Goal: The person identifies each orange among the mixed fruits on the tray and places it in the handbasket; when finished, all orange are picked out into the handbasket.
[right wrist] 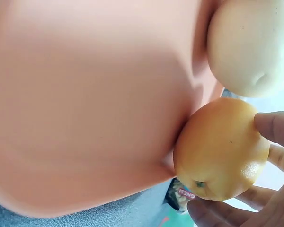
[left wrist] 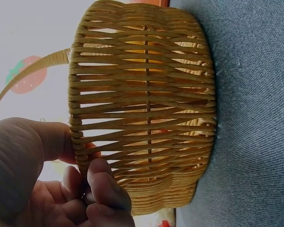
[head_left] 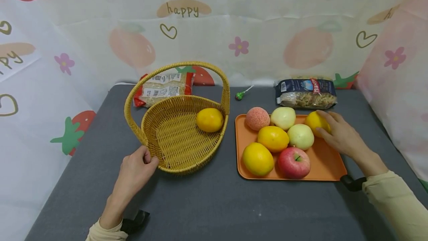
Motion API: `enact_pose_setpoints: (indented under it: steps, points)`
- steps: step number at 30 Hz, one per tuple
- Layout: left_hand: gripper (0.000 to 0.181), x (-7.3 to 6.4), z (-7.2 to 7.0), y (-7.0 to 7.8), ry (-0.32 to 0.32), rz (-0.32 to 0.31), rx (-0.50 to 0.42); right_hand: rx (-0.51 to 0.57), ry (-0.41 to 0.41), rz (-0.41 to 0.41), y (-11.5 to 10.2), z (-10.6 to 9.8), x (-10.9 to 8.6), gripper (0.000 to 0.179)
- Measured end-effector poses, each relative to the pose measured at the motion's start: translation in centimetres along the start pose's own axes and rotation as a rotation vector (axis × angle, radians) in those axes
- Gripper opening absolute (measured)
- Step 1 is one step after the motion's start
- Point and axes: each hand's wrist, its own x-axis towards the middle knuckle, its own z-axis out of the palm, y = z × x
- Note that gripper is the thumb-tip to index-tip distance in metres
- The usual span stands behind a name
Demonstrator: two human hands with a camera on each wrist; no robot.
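Note:
My left hand (head_left: 135, 168) pinches the near-left rim of a wicker basket (head_left: 184, 159) with a tall arched handle. The left wrist view shows the thumb and fingers on the woven rim (left wrist: 75, 109). Inside the basket, against its right side, lies a yellow fruit (head_left: 209, 120). At the back right of an orange tray (head_left: 329, 163), my right hand (head_left: 344, 137) grips an orange (right wrist: 222, 149), its fingers spread around the fruit. Beside that orange sits a pale round fruit (right wrist: 251, 45). The orange appears to rest on the tray's edge area; whether it is lifted I cannot tell.
Also on the tray are a red apple (head_left: 294, 163), yellow fruits (head_left: 258, 159), pale round fruits (head_left: 301, 137) and a pink rough ball-like fruit (head_left: 258, 118). Behind stand a red-edged bag (head_left: 164, 88), a dark pasta bag (head_left: 305, 93) and a green-wrapped lollipop (head_left: 239, 95).

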Motion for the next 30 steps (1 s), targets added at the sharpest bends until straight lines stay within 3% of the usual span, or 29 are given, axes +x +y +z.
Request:
enact_pose_setpoints:
  steps: [17,30]
  points:
    - [0.014,-0.05,-0.02,0.03,0.000,-0.005,-0.011,-0.004,0.007,-0.021,-0.22,-0.04,0.00,0.067]
    - [0.014,0.00,-0.01,-0.01,-0.004,-0.006,-0.005,0.025,0.093,-0.034,-0.29,0.09,-0.36,0.064]
